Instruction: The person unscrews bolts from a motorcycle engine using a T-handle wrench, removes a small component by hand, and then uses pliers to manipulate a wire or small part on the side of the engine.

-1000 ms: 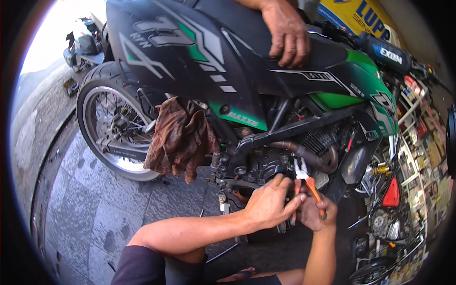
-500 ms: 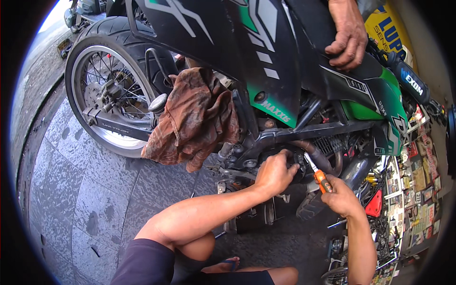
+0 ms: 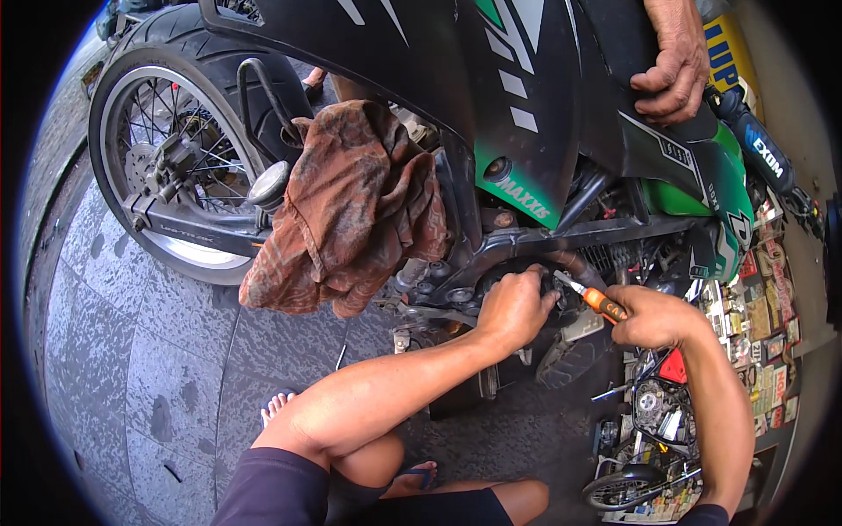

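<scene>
My left hand (image 3: 513, 307) is at the lower engine area of a black and green motorcycle (image 3: 526, 96), fingers bent against a dark round part; what they grip, if anything, is hidden. Just to the right, my right hand (image 3: 649, 316) is closed around orange-handled pliers (image 3: 596, 298), their metal jaws angled up-left toward that part, beside my left fingertips. A curved exhaust pipe (image 3: 574, 263) runs just above the jaws. A crumpled brown patterned rag (image 3: 342, 206) drapes over the bike left of my hands.
Another person's hand (image 3: 671, 83) rests on the bike's upper body. The rear wheel (image 3: 167, 167) stands at the left on grey floor tiles (image 3: 167, 368). Bike parts (image 3: 649, 403) and a sticker-covered surface (image 3: 763, 368) are at the right. A thin metal rod (image 3: 340, 355) lies below the rag.
My right hand and the pliers have turned from upright to more sideways and moved right and up. My left hand has shifted up to the engine part. The view has shifted.
</scene>
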Demonstrator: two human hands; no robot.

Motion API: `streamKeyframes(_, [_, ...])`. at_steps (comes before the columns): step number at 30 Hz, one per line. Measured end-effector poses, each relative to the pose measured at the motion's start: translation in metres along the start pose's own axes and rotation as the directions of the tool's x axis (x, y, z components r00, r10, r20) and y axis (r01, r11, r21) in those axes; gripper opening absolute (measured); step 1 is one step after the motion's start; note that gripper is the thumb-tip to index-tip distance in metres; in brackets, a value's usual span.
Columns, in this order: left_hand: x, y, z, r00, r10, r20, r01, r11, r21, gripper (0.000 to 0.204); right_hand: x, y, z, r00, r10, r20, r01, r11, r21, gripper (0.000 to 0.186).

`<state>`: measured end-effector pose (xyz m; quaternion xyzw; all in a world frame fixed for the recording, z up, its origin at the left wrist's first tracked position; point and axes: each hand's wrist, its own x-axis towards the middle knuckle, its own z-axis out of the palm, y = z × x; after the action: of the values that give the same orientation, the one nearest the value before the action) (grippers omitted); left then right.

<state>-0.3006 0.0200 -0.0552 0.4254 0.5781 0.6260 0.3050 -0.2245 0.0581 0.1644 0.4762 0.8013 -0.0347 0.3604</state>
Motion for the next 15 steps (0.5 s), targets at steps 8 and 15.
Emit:
streamKeyframes(8, [0.002,-0.004,0.003,1.000,0.009,-0.022,-0.010,0.999,-0.053,0.039,0.007,-0.002,-0.012,0.993,0.081,0.086,-0.082,0.997,0.007,0.054])
streamKeyframes(15, [0.005,-0.007,0.005,0.999,-0.003,-0.040,0.001,0.998,-0.058,0.028,0.019,0.019,-0.002,0.985,0.046,0.168,-0.121,0.874,0.471,0.057])
